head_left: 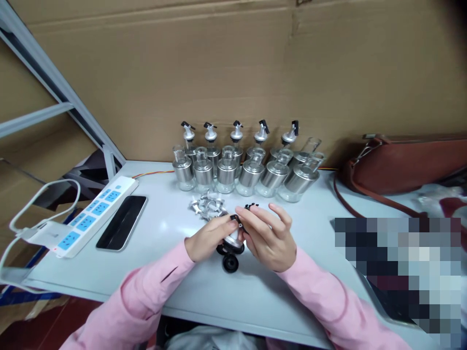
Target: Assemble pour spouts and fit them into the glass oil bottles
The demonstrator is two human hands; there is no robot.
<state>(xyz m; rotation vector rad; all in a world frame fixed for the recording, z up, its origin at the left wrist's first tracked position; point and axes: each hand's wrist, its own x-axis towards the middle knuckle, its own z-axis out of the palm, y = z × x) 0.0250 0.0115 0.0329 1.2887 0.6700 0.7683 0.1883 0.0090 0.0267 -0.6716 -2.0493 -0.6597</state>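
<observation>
My left hand [208, 239] and my right hand [268, 236] meet over the middle of the white table [175, 272], both in pink sleeves. Between them they grip a small silver pourer cap [234, 236] with a black rubber base. My left fingers pinch its side; my right fingers curl over its top. A loose black rubber ring [230, 263] lies on the table just below the cap. A heap of small silver metal parts [207, 206] lies just beyond my left hand.
Glass bottles with metal collars [226, 175] stand in two rows at the back, the rear ones with black-tipped spouts [236, 130]. A power strip [89, 216] and a black phone [122, 222] lie left. A brown bag [404, 163] sits right. Cardboard wall behind.
</observation>
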